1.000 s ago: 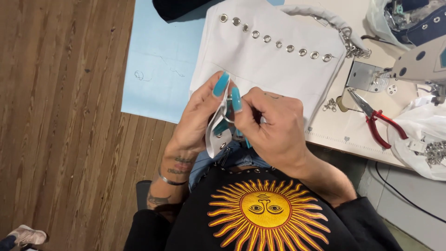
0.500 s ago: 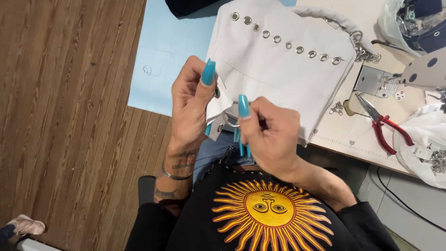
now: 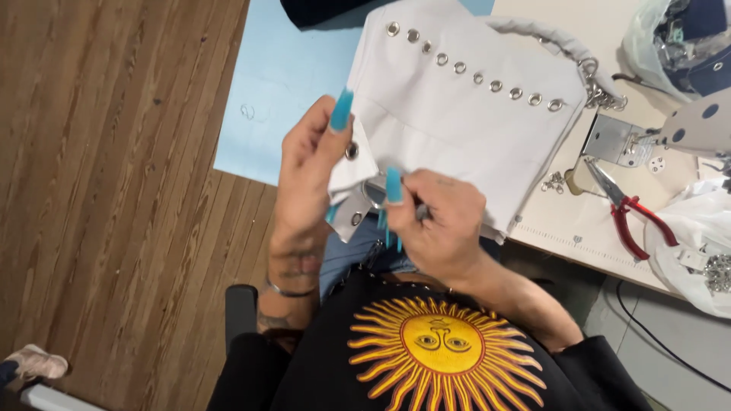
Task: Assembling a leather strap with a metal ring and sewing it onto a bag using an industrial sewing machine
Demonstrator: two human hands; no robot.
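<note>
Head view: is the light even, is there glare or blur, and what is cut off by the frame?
Head view: soft, even light, no hard shadows; small glints on the metal eyelets of the white bag; left hand and right hand are slightly soft, the red-handled pliers reasonably sharp; the sewing machine is cut off at the right edge.

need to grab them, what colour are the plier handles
Red, on the pliers lying on the table; head view.

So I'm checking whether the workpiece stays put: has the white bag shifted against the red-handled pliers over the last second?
Cannot tell. The white bag and the red-handled pliers sit in much the same relation on the table; the whole view shifts together, which points to the head camera moving.
</note>
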